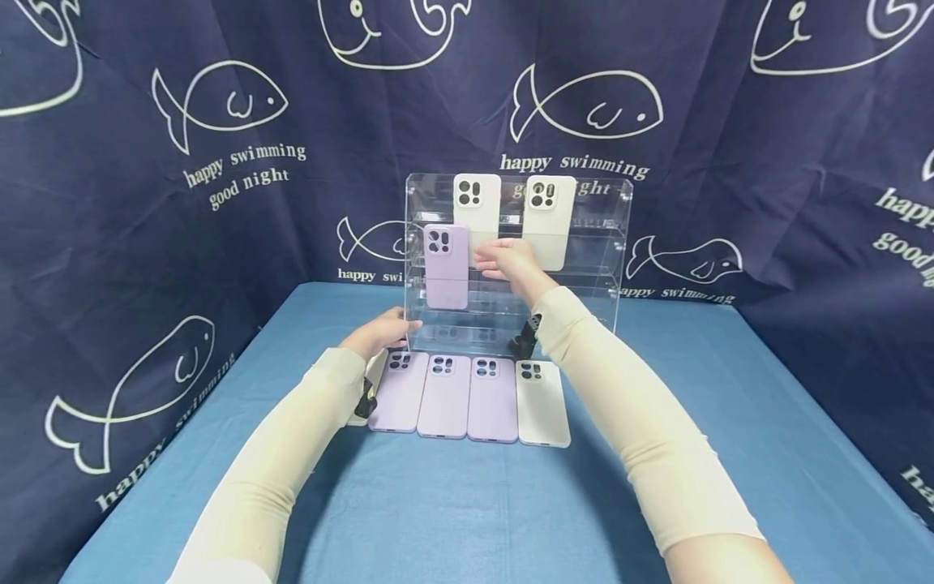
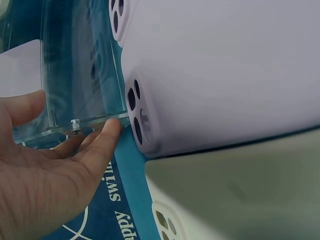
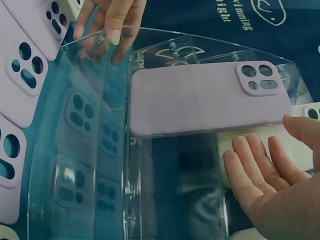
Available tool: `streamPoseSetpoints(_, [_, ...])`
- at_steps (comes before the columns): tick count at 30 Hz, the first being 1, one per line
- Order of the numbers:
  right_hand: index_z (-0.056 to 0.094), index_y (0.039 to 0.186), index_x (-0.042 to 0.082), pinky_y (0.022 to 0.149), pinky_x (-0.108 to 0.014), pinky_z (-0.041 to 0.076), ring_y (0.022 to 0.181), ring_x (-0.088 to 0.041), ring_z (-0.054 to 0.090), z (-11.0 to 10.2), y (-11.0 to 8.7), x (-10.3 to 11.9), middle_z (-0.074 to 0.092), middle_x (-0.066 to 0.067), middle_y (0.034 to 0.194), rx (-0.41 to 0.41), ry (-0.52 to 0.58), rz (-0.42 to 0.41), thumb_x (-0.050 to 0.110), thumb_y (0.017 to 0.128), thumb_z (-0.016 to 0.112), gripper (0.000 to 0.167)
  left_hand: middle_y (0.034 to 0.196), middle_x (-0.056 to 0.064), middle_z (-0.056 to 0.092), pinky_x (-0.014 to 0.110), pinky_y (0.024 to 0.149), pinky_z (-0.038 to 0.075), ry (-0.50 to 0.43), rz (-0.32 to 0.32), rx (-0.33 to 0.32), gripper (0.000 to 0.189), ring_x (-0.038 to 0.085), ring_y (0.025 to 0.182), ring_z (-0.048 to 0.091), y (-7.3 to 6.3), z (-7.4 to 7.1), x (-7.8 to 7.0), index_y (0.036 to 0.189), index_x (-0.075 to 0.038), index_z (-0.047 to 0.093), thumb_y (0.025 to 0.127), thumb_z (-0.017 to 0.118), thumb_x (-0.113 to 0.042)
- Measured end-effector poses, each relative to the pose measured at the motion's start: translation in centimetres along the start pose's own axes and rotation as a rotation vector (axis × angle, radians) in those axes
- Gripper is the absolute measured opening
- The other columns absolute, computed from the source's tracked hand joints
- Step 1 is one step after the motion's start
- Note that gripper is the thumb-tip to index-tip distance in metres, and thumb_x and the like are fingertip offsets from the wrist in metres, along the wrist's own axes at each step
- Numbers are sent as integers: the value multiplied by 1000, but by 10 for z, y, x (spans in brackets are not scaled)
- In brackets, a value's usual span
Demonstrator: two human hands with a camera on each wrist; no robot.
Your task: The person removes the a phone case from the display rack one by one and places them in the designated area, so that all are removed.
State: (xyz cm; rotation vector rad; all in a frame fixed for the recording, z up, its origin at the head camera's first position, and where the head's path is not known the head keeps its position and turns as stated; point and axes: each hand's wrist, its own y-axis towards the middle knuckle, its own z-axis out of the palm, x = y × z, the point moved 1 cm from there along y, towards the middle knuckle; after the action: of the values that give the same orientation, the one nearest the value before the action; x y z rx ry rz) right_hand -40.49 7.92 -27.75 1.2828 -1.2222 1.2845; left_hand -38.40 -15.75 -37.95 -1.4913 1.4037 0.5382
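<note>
A clear tiered display stand (image 1: 511,320) stands upright on the table. My left hand (image 1: 383,330) holds its left side panel at a low level, fingers along the outside and thumb toward the front. In the left wrist view the same hand (image 2: 55,170) lies beside the panel's edge. My right hand (image 1: 511,264) is in front of the stand, fingers spread loosely with nothing in them. Just left of it, a purple phone case (image 1: 447,268) leans on a middle tier. Two white phone cases (image 1: 477,215) (image 1: 549,223) lean on the tier above.
In front of the stand lies a row with purple phone cases (image 1: 443,397), a white phone case (image 1: 543,405) at its right end and another pale one (image 2: 240,190) at its left. Blue cloth (image 1: 430,511) covers the table. Dark fish-print curtains (image 1: 394,122) hang behind and beside it.
</note>
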Motion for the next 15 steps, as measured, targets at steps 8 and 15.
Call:
streamPoseSetpoints(8, [61, 124, -5, 97, -36, 57, 114, -34, 64, 5, 7, -8, 64, -24, 122, -27, -44, 13, 12, 92, 65, 37, 158, 23, 18, 44, 118, 35, 17, -3, -4, 72, 36, 140, 36, -3, 0, 2, 154, -1, 7, 102, 48, -28])
streamPoseSetpoints(15, [66, 115, -5, 97, -40, 57, 108, -35, 66, 9, 6, -11, 68, -24, 115, -72, -66, -11, 16, 88, 72, 35, 158, 22, 19, 43, 117, 36, 2, -13, -2, 72, 35, 138, 39, -4, -1, 3, 155, -4, 7, 102, 49, -29])
